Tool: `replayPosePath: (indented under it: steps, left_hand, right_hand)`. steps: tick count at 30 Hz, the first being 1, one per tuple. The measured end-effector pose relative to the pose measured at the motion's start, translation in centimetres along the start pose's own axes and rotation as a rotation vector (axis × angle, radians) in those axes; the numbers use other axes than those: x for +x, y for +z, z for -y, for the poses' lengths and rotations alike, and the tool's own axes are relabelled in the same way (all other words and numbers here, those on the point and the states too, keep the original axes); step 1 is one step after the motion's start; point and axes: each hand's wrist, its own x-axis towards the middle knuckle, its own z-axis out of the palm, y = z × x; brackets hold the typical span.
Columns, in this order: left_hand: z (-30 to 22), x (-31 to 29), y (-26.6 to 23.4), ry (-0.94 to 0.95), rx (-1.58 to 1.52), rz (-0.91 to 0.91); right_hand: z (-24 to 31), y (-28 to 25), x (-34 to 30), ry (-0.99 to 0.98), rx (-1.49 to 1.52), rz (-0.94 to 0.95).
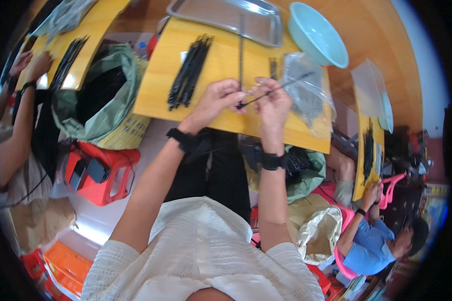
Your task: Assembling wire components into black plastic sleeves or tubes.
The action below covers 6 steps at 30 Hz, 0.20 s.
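Observation:
Above the near edge of a yellow table [218, 55], both my hands are closed on thin black rods. My left hand [217, 102] pinches at the lower end of a rod [241, 60] that stretches straight away from me. Between the fingers of my right hand [273, 105] runs a second thin black rod [298, 80], slanting up to the right. Its lower end meets my left fingertips, so the two rods come close together there; whether they are joined I cannot tell. Left of my hands lies a bundle of black strips [190, 72]. A clear plastic bag [306, 98] with greyish contents lies to the right.
A metal tray [226, 22] and a pale blue basin [317, 35] stand at the table's far side. A green sack [123, 113] with black material is at left, near a red stool [103, 173]. Other people sit at yellow tables on both sides.

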Motion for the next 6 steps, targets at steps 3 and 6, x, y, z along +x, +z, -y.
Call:
replayPosePath:
  steps: [3, 6]
  left_hand:
    - [0.0, -0.4, -0.4, -0.051, 0.025, -0.040]
    - [-0.1, 0.2, 0.3, -0.074, 0.025, 0.069]
  right_hand:
    - [0.4, 0.8, 0.0, 0.038, -0.076, 0.078]
    - [1.3, -0.2, 0.1, 0.114, -0.146, 0.045]
